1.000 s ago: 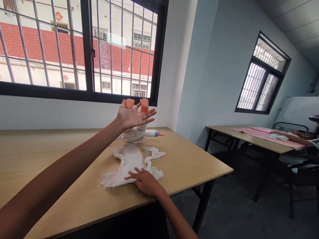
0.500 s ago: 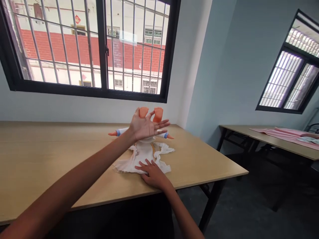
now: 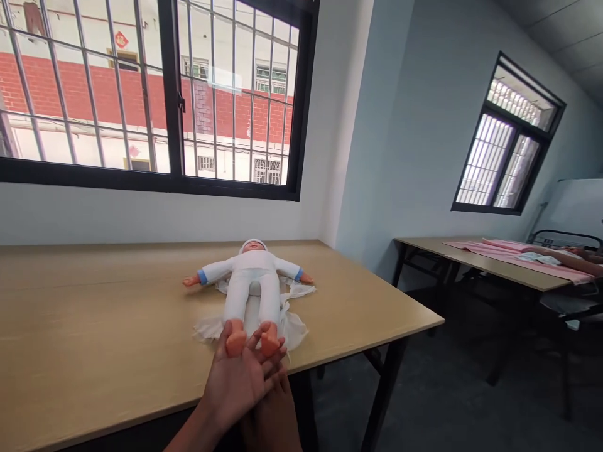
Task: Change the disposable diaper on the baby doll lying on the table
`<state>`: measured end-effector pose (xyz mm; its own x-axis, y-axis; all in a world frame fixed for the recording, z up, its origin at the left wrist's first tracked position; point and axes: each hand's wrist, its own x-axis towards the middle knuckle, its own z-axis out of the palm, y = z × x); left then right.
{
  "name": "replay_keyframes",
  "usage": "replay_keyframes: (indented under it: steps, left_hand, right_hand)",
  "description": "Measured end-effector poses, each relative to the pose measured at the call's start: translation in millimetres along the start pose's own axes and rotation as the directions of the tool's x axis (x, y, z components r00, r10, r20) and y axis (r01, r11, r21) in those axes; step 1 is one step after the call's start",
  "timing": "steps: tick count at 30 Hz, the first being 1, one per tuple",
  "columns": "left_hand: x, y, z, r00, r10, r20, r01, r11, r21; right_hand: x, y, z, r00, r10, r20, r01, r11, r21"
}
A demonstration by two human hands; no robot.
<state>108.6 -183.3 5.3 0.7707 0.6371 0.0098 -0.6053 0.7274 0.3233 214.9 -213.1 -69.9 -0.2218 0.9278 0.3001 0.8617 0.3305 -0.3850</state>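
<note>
A baby doll [image 3: 254, 267] in a white suit with blue cuffs lies on its back on the table, arms spread and feet towards me. Under it a white diaper [image 3: 296, 329] is spread out, its frilled edges showing at both sides. My left hand [image 3: 238, 380], palm up, grips the doll's ankles, with a finger between the two orange feet [image 3: 236, 344]. Just behind and below it is my right hand [image 3: 279, 408], close to the table's front edge. The left hand covers most of the right hand's fingers, so their grip is hidden.
The wooden table [image 3: 117, 326] runs along the wall beneath a barred window [image 3: 230, 107]. A second table [image 3: 494, 270] at the right carries a pink cloth [image 3: 499, 254]. Another person's arm [image 3: 565, 258] reaches over it, near a chair [image 3: 570, 304].
My left hand has lowered the doll's raised legs onto the diaper and towards me. The right hand has drawn back from the diaper to beneath the left. The view has turned right.
</note>
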Motion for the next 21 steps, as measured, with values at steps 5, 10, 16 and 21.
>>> replay_keyframes:
  steps: [5,10,16,21]
  left_hand:
    - [-4.3,-10.8,-6.8,0.999,0.032,-0.021,-0.032,0.999,0.004]
    - [-5.2,-14.8,-14.9,0.999,0.029,-0.017,-0.029,0.999,0.037]
    - [-12.5,-29.4,-21.0,0.998,0.065,-0.018,-0.063,0.995,0.082]
    - [-23.8,-72.6,-39.5,0.993,0.025,0.116,-0.055,0.962,0.266]
  right_hand:
    - [-24.4,-12.2,35.3,0.998,-0.010,-0.063,0.014,0.997,0.074]
    - [-26.8,-13.3,45.3,0.999,0.050,-0.014,-0.048,0.992,0.120]
    - [22.1,-41.2,60.1,0.888,0.456,-0.059,-0.450,0.888,0.092]
    - [-4.6,-15.4,79.9,0.980,0.164,-0.110,-0.152,0.982,0.109]
